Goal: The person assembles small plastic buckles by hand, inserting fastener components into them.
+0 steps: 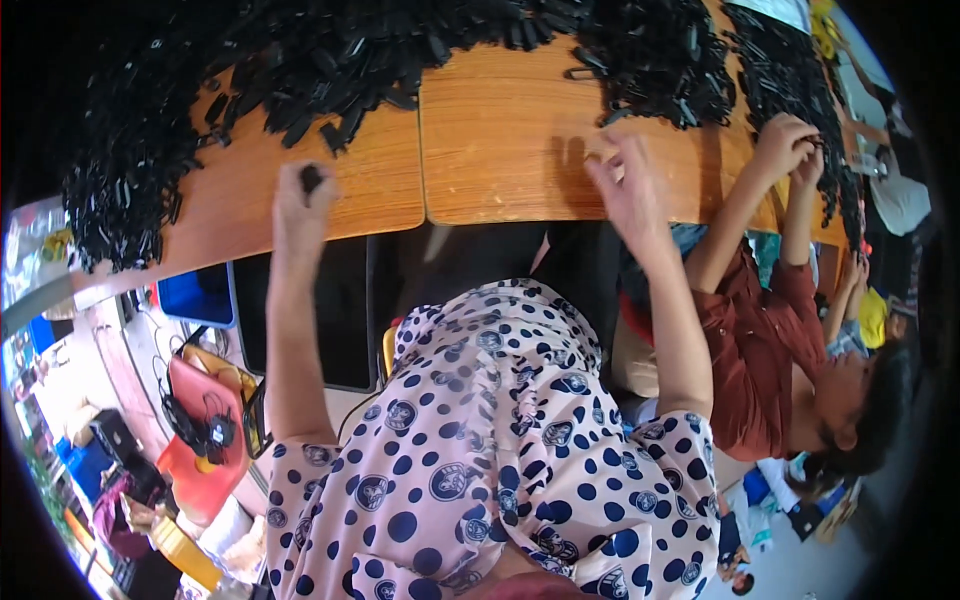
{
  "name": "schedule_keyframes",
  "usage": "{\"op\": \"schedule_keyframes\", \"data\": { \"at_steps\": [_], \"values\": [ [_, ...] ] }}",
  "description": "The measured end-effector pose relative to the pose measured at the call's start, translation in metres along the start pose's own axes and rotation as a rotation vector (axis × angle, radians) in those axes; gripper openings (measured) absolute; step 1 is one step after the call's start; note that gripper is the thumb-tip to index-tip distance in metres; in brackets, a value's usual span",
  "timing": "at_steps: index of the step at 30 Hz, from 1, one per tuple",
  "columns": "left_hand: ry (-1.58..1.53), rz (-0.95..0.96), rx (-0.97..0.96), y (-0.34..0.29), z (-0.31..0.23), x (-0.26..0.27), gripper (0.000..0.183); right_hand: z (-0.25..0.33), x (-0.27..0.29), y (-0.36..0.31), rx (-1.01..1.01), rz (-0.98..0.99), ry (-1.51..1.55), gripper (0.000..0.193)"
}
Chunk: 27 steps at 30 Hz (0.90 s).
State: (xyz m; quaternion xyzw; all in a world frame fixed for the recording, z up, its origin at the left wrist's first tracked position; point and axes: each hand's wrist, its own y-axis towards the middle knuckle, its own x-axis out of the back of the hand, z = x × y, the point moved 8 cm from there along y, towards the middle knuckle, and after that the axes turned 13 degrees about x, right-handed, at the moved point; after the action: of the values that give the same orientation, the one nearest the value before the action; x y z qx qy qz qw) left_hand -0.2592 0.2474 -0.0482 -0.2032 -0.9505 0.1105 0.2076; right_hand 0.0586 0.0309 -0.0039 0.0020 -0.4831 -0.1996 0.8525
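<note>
I'm seeing left hand (296, 212) pinching black piece (312, 179), right hand (634, 200) loosely parted, seemingly empty; likely handling step, next needing steadiness.

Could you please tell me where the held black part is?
In the head view, the black part is left of centre, in the left hand over the table, on the near side of the heap.

Left hand (301, 198): partly covers a dark piece (312, 180); I cannot make out its shape.
Right hand (632, 192): blurred; I cannot tell whether it grips anything.
Black parts (345, 65): heap cut off by the top edge.
Co-worker's hands (784, 143): what they pinch looks too small for me to identify.
</note>
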Motion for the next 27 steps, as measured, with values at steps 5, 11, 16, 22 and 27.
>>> {"op": "schedule_keyframes", "data": {
  "at_steps": [5, 11, 16, 22, 27],
  "values": [
    [0.586, -0.117, -0.136, 0.040, -0.037, -0.005, 0.026, -0.020, 0.025, 0.038, 0.326, -0.024, -0.420, 0.026],
    [0.736, -0.032, -0.001, 0.055, -0.024, -0.019, 0.025, -0.022, 0.012, 0.055, 0.534, 0.079, -0.585, 0.014],
    [0.754, -0.021, -0.341, 0.031, -0.048, -0.045, 0.022, -0.019, 0.010, 0.058, 0.263, 0.032, -0.311, 0.018],
    [0.579, -0.031, -0.374, 0.037, -0.052, -0.046, 0.029, 0.020, -0.035, 0.048, 0.212, 0.025, 0.059, 0.014],
    [0.807, 0.017, -0.365, 0.036, -0.056, -0.060, 0.028, 0.052, -0.052, 0.043, 0.173, -0.003, 0.326, 0.024]
  ]
}}
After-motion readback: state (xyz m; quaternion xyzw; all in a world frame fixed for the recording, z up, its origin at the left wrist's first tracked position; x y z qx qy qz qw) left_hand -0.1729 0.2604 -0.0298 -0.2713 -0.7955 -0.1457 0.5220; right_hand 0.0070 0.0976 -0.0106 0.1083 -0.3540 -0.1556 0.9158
